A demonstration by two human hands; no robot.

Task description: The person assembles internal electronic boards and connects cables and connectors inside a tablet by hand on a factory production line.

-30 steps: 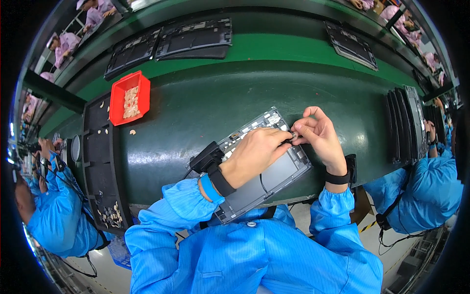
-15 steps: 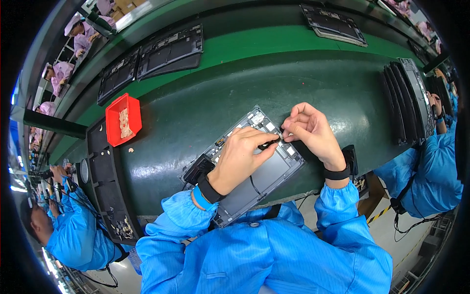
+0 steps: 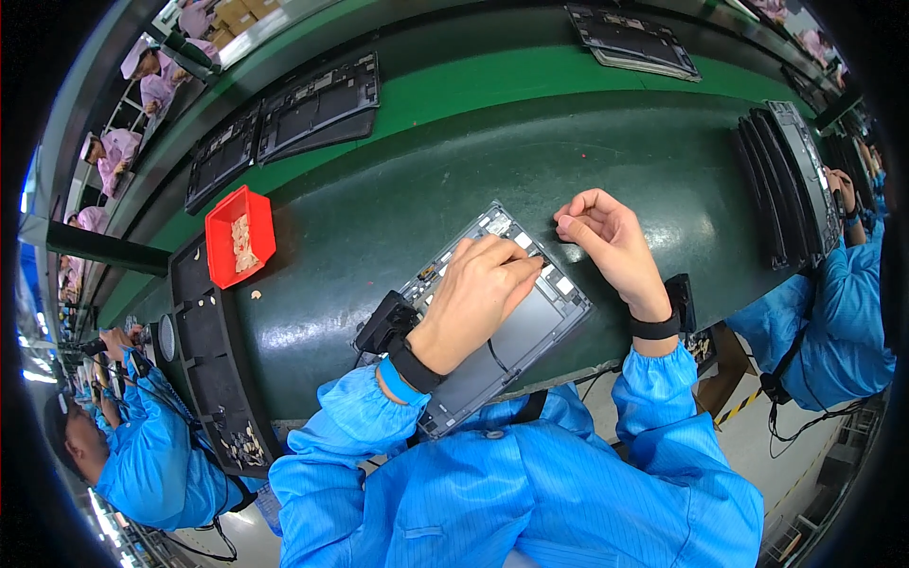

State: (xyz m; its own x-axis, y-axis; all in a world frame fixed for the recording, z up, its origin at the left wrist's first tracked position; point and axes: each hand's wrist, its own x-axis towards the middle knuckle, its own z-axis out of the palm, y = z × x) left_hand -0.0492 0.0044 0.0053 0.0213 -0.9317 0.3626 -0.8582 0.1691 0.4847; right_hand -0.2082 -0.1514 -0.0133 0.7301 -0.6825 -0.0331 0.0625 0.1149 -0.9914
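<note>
Presently, left hand bent over grey device casing, digits bunched near its right-hand edge, any grip hidden; right hand raised just beside, thumb and index curled close, cannot tell if gripping; casing askew on green surface; well left, red bin of tan pieces.

No lettering, number or sign can be read on anything in view.

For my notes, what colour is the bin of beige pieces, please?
The bin is red, seen best in the head view.
</note>
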